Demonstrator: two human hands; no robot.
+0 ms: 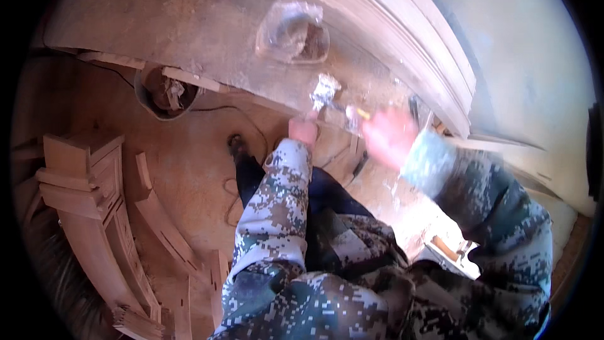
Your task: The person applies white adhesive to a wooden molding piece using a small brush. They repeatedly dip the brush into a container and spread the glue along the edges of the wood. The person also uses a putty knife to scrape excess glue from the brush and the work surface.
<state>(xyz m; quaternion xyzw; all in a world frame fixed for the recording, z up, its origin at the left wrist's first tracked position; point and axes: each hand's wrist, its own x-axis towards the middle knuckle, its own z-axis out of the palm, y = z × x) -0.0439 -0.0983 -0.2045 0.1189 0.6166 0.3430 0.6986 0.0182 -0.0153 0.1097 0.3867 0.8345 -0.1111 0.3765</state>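
- Left hand (pixel 303 131), near middle of view: fingers curled closed, lower end of white-smeared tool (pixel 325 90) in hold; exact finger placement too small to tell.
- White-smeared tool: at near edge of workbench (pixel 214 25), pale paste-like mass on end farther from body; precise kind unclear.
- Right hand (pixel 391 138), blurred, to right of left hand: fingers drawn in around yellow-handled tool (pixel 363 114); tightness of grip impossible to tell; dark forward end toward white-smeared tool, contact uncertain through blur.
- Clear plastic tub (pixel 265 41): on workbench, beyond both hands; contents hard to make out.
- Bucket (pixel 148 104): at left, beside workbench edge; scraps inside.
- Risk, by judgement: pale mass dropped on workbench edge or floor; probable cause, thick load on small tool plus brisk stroke from right hand.
- Risk: knock or scrape to left fingers; probable cause, dark forward end overshooting toward nearby grip.
- Risk: stray smears on wooden mouldings (pixel 402 31); probable cause, flick from loaded end.
- Risk: stumble; probable cause, loose cable (pixel 220 108) on floor near foot (pixel 236 143).
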